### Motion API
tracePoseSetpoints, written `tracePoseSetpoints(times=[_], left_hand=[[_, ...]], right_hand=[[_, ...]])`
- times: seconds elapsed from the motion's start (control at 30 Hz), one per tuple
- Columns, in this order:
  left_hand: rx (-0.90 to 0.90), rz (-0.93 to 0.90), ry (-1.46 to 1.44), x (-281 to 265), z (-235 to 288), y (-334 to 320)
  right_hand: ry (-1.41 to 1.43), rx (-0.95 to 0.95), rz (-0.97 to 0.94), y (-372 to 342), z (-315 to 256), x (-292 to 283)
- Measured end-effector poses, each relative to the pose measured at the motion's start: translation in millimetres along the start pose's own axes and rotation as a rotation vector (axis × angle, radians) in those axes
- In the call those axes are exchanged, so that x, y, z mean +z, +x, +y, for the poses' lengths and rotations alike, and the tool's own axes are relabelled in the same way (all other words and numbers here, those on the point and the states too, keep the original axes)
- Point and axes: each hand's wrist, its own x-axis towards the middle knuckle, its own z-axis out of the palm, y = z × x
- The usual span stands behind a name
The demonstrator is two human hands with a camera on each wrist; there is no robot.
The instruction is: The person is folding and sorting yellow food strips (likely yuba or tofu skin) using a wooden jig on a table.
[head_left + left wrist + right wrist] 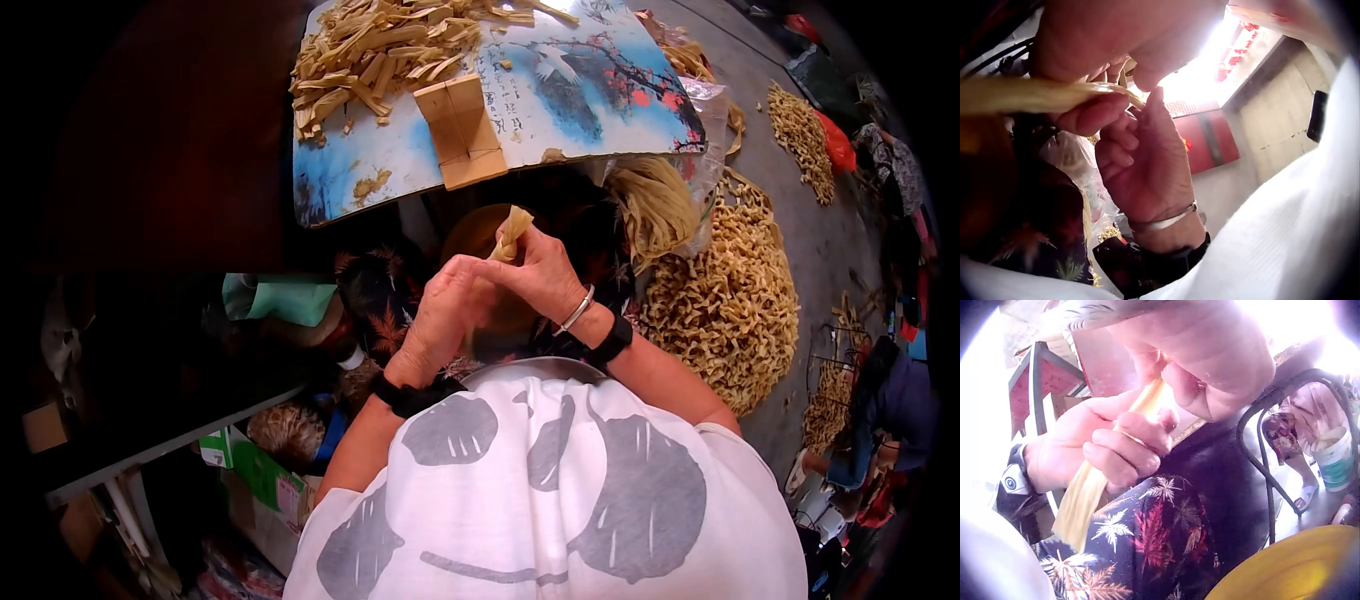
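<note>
A pale yellow tofu-skin strip point(1079, 509) runs between both hands, held over the lap. In the right wrist view my left hand point(437, 312) curls its fingers round the strip, and its flat end hangs down below them. My right hand point(548, 275), with a silver bangle, pinches the strip between thumb and fingers close to the left fingertips. In the head view a folded, twisted part of the strip point(514, 228) sticks up above the right fingers. Part of the strip is hidden inside the hands.
A painted board point(590, 100) ahead bears a heap of cut strips point(380, 55) and a small wooden stand point(462, 130). To the right lie a bundle of long strips point(655, 210) and a large heap of knotted pieces point(725, 300). A yellow basin point(1297, 565) sits below the hands.
</note>
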Motion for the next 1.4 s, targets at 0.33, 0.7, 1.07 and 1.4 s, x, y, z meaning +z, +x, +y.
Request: tracePoseSetpoints(times=[0.33,0.7,1.07,1.4], left_hand=[[-0.011,-0.08,0.168,-8.7,3.0,-14.7],[0.862,0.133,1.103,-7.3,84.0,53.1],[0.999,0.403,1.181,-20.7,103.8,146.8],[0.851,0.476,1.168,-17.8,91.9,122.7]], right_hand=[[0.52,0.257,-0.025,8.5,-2.9,-5.5],[0.377,0.003,-0.061,74.3,-27.6,-24.3],[-0.65,-0.386,0.27,158.9,-0.6,-18.0],[-0.474,-0.334,0.032,153.6,0.1,-39.6]])
